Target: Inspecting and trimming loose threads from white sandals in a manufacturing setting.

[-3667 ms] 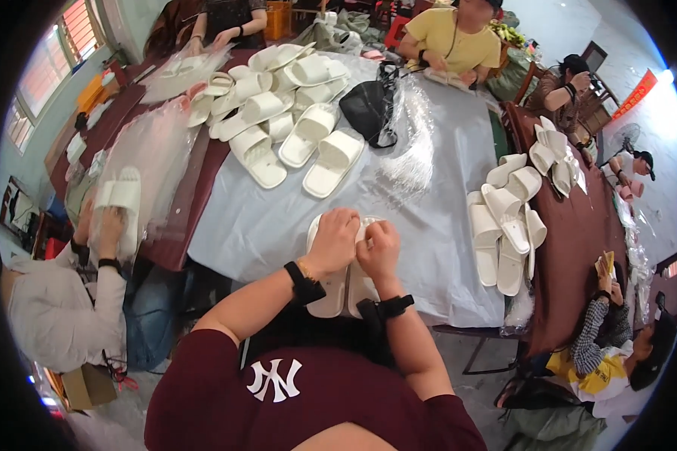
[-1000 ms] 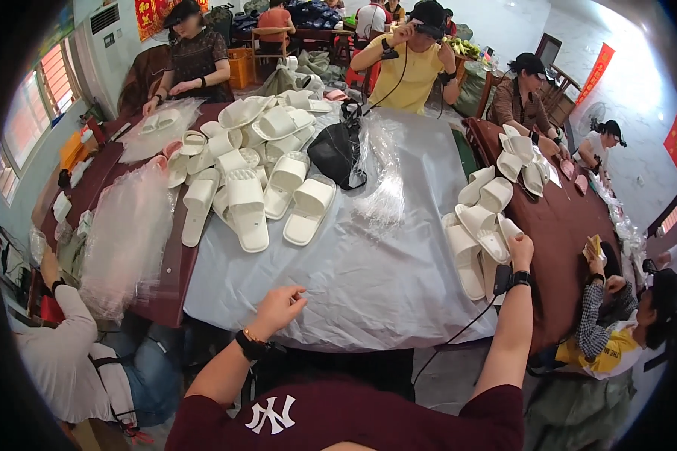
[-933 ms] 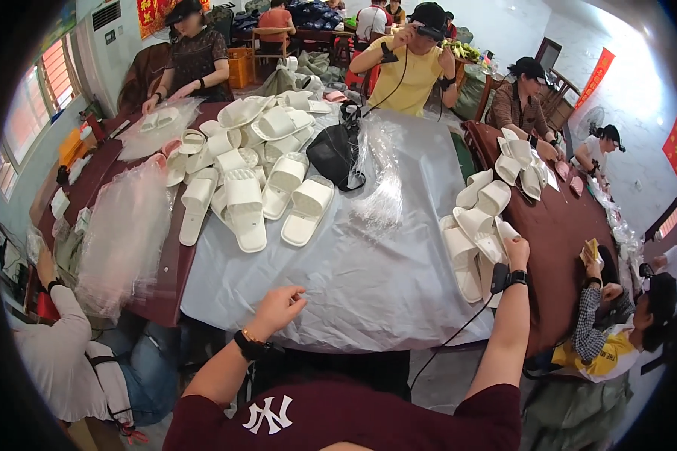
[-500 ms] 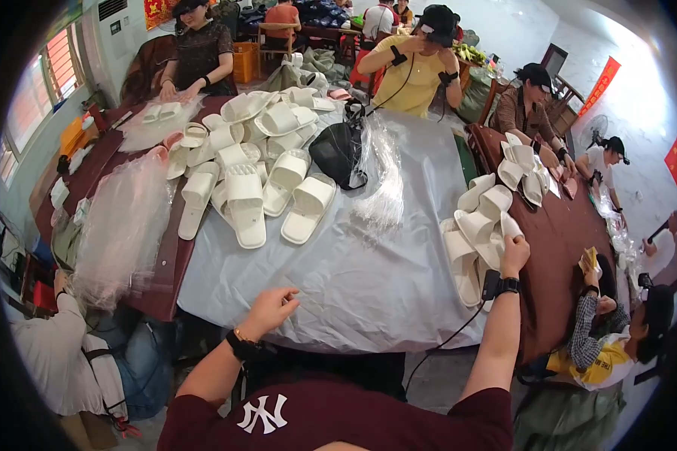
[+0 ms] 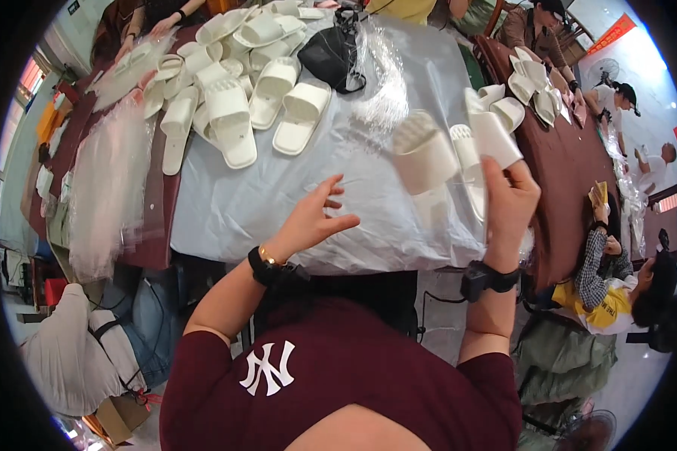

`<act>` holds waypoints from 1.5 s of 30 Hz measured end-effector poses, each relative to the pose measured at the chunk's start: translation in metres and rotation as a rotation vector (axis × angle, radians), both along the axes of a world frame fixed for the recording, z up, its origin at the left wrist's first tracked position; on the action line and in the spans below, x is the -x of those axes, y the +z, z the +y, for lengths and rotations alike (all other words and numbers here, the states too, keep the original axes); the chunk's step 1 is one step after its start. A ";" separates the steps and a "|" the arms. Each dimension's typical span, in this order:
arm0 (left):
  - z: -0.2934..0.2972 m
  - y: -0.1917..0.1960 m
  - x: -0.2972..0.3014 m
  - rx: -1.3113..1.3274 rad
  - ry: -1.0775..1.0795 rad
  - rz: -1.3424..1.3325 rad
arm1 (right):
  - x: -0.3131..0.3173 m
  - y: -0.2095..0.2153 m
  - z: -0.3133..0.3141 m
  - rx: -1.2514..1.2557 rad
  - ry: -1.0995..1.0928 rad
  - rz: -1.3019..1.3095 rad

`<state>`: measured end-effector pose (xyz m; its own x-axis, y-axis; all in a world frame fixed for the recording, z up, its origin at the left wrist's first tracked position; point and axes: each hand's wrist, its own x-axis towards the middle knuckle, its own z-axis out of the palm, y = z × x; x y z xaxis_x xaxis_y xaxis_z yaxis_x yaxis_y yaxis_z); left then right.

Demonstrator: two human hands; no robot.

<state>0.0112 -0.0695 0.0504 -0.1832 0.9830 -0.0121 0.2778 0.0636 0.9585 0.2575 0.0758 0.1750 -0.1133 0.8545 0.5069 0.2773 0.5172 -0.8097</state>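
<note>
My right hand is closed on a white slide slipper at the right side of the grey table cover. Just left of it is another white slipper, smeared by motion; whether my hand holds that one too I cannot tell. More white slippers lie partly hidden behind the held one. My left hand hovers over the cover's front part, fingers apart and holding nothing. Beyond it a large heap of white slippers covers the back left.
A black bag and a bundle of clear plastic bags lie beside the heap. More clear plastic covers the left table part. Co-workers sit around, one at the right with a checked sleeve. White slippers lie on the brown table.
My right hand has drawn nearer with a slipper from the right-hand group, and the slippers there have shifted. My left hand has moved right and spread its fingers. The view has tipped downward.
</note>
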 end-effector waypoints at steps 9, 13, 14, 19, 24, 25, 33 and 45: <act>0.007 -0.019 0.010 0.045 0.173 -0.496 | 0.056 -0.105 -0.037 0.355 0.138 -0.078; 0.000 -0.034 0.029 0.204 0.143 -0.613 | 0.067 -0.150 -0.048 0.083 0.262 -0.305; -0.002 -0.048 0.036 0.090 0.181 -0.441 | 0.067 -0.155 -0.054 0.153 0.355 -0.396; -0.016 -0.057 0.047 0.037 0.323 0.346 | 0.049 -0.149 -0.038 0.233 0.204 -0.465; -0.010 -0.060 0.035 -0.065 0.156 0.513 | 0.046 -0.187 -0.015 0.143 0.153 -0.535; -0.009 -0.068 0.038 -0.075 0.105 0.510 | 0.051 -0.192 -0.018 0.269 0.232 -0.525; -0.001 -0.050 0.043 -0.066 0.111 0.584 | 0.034 -0.178 0.012 0.511 0.493 -0.469; 0.037 -0.032 0.008 -0.137 -0.156 0.854 | 0.095 -0.190 0.107 -0.157 0.204 -0.763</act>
<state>0.0028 -0.0323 0.0181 0.0612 0.9803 0.1878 0.8992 -0.1358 0.4159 0.1623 0.1826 -0.0147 -0.6230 0.7048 0.3393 0.6123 0.7094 -0.3491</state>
